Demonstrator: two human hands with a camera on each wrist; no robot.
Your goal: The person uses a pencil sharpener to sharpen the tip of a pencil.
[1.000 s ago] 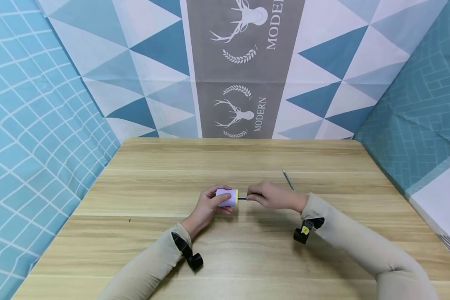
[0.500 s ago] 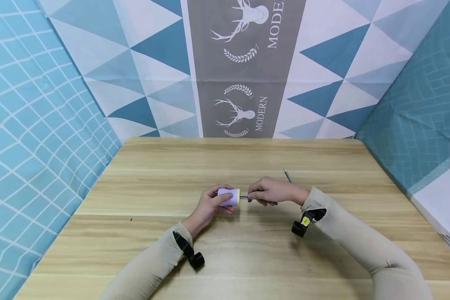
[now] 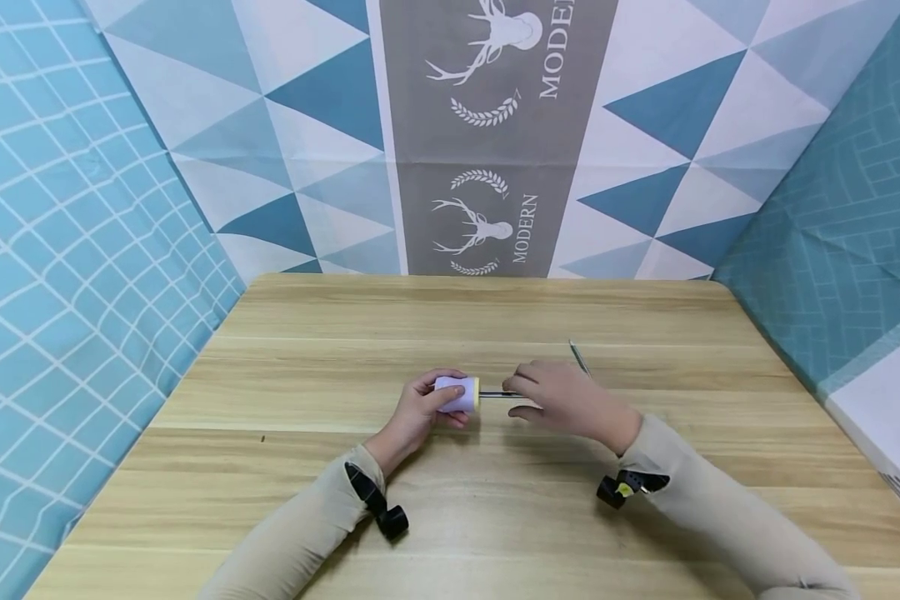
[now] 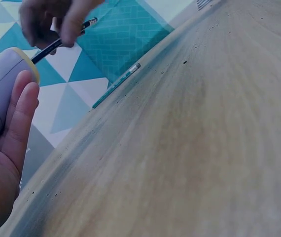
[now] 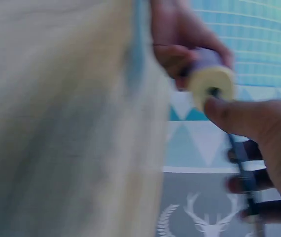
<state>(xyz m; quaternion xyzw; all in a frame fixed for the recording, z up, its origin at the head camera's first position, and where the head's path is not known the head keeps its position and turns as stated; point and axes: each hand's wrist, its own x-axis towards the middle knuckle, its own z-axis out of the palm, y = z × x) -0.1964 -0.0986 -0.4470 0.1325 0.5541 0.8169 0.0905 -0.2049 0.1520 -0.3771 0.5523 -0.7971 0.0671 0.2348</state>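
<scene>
My left hand [image 3: 416,412] grips a lilac cylindrical pencil sharpener [image 3: 453,394] with a yellow end, held above the table. A dark pencil [image 3: 498,394] stands in the hole of that end, seen also in the right wrist view, where the yellow face [image 5: 222,81] shows. Around the pencil's outer part is my right hand [image 3: 566,400], thumb and fingers apart and loosely bent. The left wrist view shows the pencil [image 4: 49,49] passing between them, its rear end sticking out beyond. Inside the sharpener the pencil's tip is hidden.
A second, greenish pencil [image 3: 579,357] lies on the wooden table [image 3: 345,333] just behind my right hand. A small dark speck [image 3: 262,439] is at the left. Patterned cloths [image 3: 322,142] stand behind and beside the table; a white surface [image 3: 885,400] is at the right.
My right hand has slid right, away from the sharpener, and its fingers have loosened from the pinch. More of the pencil shows now. The left hand and sharpener have hardly moved.
</scene>
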